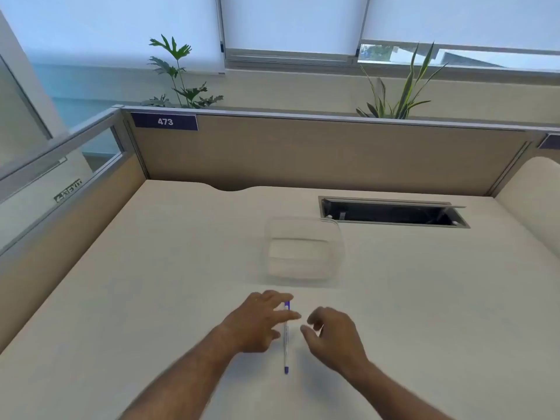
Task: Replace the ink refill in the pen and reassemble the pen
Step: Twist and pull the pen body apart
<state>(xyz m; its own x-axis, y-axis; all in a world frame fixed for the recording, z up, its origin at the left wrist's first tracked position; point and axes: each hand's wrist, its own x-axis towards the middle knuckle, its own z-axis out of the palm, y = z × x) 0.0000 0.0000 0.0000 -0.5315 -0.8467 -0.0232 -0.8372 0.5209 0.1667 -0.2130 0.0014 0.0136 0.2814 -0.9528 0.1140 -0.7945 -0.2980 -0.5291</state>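
Note:
A slim pen (286, 344) with a clear barrel and purple ends lies on the white desk (151, 298), pointing away from me. My left hand (257, 321) hovers over its far half with fingers spread and straight, crossing above the barrel; whether they touch it I cannot tell. My right hand (333, 338) is just right of the pen, fingers loosely curled, holding nothing. No separate refill is visible.
A clear plastic container (303, 250) sits just beyond the hands. Behind it on the right is an open cable hatch (394, 212) set in the desk. Beige partition walls (303, 153) close off the back and left sides.

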